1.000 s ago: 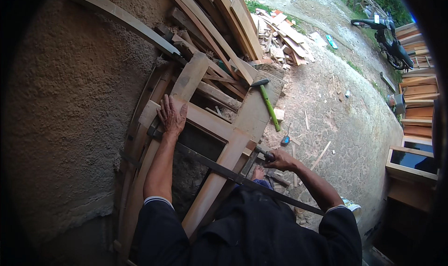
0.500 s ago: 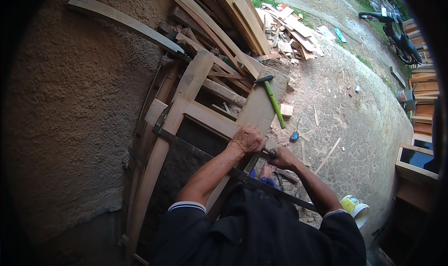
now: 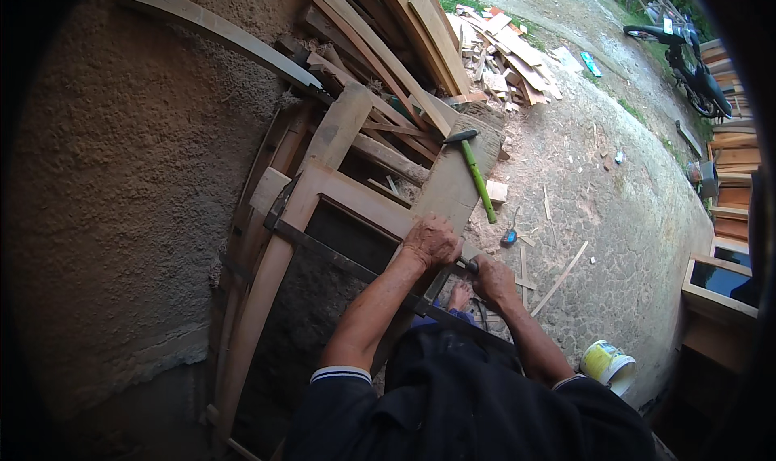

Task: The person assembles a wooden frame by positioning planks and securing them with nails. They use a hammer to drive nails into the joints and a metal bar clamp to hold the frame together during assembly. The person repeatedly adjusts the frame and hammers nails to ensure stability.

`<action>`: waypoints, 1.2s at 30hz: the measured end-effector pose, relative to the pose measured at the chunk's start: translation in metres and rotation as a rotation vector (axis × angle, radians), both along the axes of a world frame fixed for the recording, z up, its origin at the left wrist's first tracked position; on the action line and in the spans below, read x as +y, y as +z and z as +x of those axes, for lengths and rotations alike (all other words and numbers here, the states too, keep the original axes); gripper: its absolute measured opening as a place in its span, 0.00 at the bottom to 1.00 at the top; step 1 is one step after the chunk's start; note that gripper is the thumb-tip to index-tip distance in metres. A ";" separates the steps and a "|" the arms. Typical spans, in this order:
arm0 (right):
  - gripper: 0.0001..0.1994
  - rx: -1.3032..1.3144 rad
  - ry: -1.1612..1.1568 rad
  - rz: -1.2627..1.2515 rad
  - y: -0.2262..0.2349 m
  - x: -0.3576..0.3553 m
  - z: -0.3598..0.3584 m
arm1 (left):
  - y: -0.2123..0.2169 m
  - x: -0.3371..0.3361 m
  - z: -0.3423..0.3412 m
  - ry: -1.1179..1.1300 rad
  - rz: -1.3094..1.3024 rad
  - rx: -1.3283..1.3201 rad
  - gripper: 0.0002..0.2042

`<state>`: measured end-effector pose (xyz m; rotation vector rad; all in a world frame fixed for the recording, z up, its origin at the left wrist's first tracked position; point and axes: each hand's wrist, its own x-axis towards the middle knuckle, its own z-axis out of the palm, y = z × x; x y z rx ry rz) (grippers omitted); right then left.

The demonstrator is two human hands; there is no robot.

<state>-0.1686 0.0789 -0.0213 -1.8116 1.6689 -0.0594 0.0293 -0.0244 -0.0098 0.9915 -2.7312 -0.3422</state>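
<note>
White-yellow bucket sat right of right hand, contents unclear. That hand gripped handle of dark bar clamp. Pale wooden frame lay left of curled left hand, grip unclear.

Hands close together at a bar clamp

The right hand grips the dark clamp handle; just beside it, the left hand curls at the right side of a wooden frame — its fingertips are hidden. Left of that hand, the clamp's bar crosses the frame. Beyond the left hand, a green-handled hammer lies on a board. Right of the right hand, a thin wood strip rests on the ground — a yellow-and-white bucket sits farther right and nearer the body.
</note>
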 end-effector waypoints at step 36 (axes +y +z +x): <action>0.07 0.085 0.055 0.234 0.018 -0.016 0.000 | 0.003 0.000 0.001 -0.011 0.047 -0.026 0.15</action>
